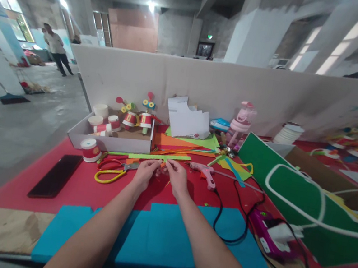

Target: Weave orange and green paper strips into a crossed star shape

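Two bare arms [157, 240] reach out over a blue sheet [154, 239] at the near edge of the table [140, 200], which has a red top. Between the hands, near the middle of the table, is a small orange bit [163, 164]. It is too small for me to tell its shape. On one side, the left hand [145, 175] has its fingers bent and pinching the bit. On the other side, the right hand [175, 178] pinches it with its fingers too.

Just behind the hands lies a long green strip [178, 157]. Beside the left hand are scissors [109, 178] with red and yellow handles. Near the right hand lies a pink glue gun [205, 175] with a black cord [219, 211].

Farther left, a black phone [55, 176] lies flat near a red and white cup [90, 151]. Behind that cup, a white box [118, 144] holds more cups and two bright toys [146, 119]. White paper [188, 119] stands up at the back. Over on the right, a big green board [295, 199] leans, with a purple power strip [268, 233] in front. Far off to the left, a person [56, 47] stands on the gray floor [47, 103].
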A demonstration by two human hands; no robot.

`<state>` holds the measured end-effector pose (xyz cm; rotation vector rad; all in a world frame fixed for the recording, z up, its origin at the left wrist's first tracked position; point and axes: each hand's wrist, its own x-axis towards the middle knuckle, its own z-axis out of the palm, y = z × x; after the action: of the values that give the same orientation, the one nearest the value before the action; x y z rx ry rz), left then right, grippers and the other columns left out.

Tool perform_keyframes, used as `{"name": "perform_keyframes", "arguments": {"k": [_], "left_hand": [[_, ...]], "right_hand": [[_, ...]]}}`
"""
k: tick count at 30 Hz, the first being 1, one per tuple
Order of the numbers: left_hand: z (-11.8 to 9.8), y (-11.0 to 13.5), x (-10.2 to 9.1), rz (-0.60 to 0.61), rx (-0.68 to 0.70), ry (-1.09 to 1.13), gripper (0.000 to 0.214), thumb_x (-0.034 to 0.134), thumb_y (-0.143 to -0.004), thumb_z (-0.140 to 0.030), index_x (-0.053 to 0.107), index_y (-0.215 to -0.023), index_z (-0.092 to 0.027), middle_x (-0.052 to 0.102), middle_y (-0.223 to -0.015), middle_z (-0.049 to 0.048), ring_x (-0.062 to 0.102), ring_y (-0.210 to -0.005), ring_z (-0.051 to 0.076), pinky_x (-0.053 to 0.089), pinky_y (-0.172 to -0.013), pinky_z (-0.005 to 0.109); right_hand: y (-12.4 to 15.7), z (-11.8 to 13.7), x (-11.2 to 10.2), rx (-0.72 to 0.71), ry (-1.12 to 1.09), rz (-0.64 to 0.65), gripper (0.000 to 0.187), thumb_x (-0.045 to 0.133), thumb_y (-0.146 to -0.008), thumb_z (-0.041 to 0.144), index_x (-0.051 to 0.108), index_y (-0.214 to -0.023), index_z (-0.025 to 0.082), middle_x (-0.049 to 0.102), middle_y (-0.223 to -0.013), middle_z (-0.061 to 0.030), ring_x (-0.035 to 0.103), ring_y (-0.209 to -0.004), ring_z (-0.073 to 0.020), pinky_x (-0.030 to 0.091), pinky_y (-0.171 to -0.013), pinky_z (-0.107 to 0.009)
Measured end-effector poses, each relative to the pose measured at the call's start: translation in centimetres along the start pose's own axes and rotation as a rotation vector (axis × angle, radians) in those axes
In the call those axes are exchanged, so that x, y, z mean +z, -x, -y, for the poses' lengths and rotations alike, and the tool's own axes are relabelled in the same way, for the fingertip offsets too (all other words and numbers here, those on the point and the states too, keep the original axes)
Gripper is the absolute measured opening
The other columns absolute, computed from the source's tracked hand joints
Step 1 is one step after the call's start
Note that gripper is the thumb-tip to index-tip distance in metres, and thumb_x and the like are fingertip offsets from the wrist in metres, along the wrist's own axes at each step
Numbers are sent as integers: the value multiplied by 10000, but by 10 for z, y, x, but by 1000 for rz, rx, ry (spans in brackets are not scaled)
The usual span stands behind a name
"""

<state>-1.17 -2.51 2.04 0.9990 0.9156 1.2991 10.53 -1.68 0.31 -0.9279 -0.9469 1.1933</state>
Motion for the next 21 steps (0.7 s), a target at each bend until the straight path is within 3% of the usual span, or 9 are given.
{"name": "perform_keyframes", "arguments": {"k": [3,6,11,14,21], "left_hand": [[-1,1,3,33,-14,-45,384,756,-635,-459,708,-766,-102,617,-617,40,489,-522,80,369,-504,202],[1,0,3,-23,17,-120,405,808,-567,-415,721,-820,-111,637,-634,32,487,-523,76,374,-519,202],[6,-5,-4,-66,63,-100,352,812,-554,-390,726,-754,-114,630,-590,29,485,-515,89,372,-527,222],[8,-7,-7,-58,62,-96,332,809,-557,-378,720,-740,-115,624,-582,23,491,-521,95,372,-532,226],[9,-8,-8,-103,82,-137,309,805,-556,-359,674,-703,-121,619,-595,12,496,-511,88,370,-514,215]], "right_hand": [[1,3,-1,-67,58,-28,324,696,-670,449,687,-863,190,675,-683,-7,613,-620,-167,538,-631,-307],[2,4,0,-83,68,-27,323,697,-666,448,692,-855,186,698,-747,-25,627,-662,-179,542,-652,-318],[1,0,2,62,-116,33,375,777,-578,423,693,-857,186,658,-641,10,614,-623,-150,551,-706,-331],[0,0,1,139,-184,65,410,810,-539,396,691,-868,182,672,-681,4,615,-629,-131,552,-719,-327],[3,3,2,119,-132,46,367,808,-544,382,661,-807,173,663,-642,8,634,-623,-133,562,-688,-310]]}}
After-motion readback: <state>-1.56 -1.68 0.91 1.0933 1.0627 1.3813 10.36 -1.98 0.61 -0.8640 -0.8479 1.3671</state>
